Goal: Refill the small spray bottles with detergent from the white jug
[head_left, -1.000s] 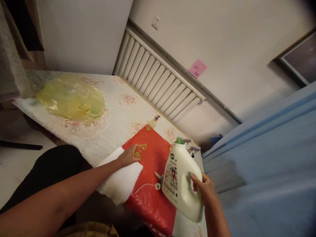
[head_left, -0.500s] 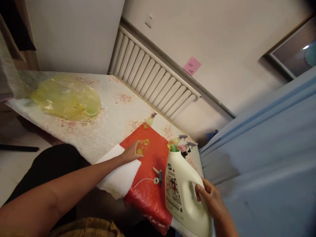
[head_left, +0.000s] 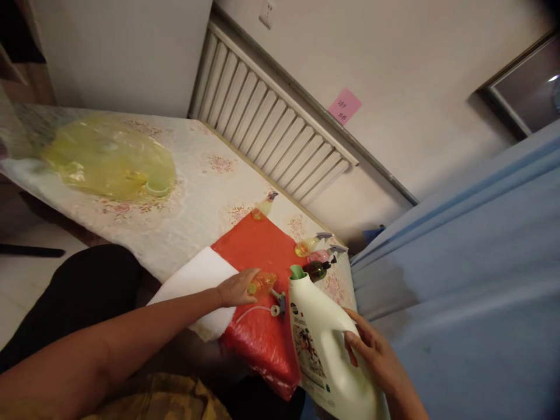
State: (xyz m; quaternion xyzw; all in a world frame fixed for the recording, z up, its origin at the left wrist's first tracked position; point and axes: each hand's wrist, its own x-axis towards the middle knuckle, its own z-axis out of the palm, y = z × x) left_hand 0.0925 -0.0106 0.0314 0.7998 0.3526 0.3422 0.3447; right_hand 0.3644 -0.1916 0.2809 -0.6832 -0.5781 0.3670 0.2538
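My left hand (head_left: 240, 287) is closed around a small clear bottle (head_left: 264, 284) with some yellow liquid in it, tilted over a red plastic sheet (head_left: 256, 248). Gripped by its handle in my right hand (head_left: 371, 344) is a large pale green detergent jug (head_left: 321, 332), leaning with its open mouth and green spout toward the bottle. The two are apart. Between them a spray trigger head (head_left: 278, 306) with a thin tube lies on the red plastic. White folded paper or cloth (head_left: 199, 274) lies under my left forearm.
Several bottles stand past the jug: a yellow spray bottle (head_left: 306, 246), a pink one (head_left: 319, 255) and a dark bottle (head_left: 317, 269). Another spray bottle (head_left: 262, 209) is at the sheet's far corner. A yellow plastic bag (head_left: 109, 157) lies left; a blue curtain (head_left: 459, 280) hangs right.
My left hand has brought the bottle right and down, closer to the jug, and tipped it over further. The jug leans a little more to the left, and the view has shifted slightly.
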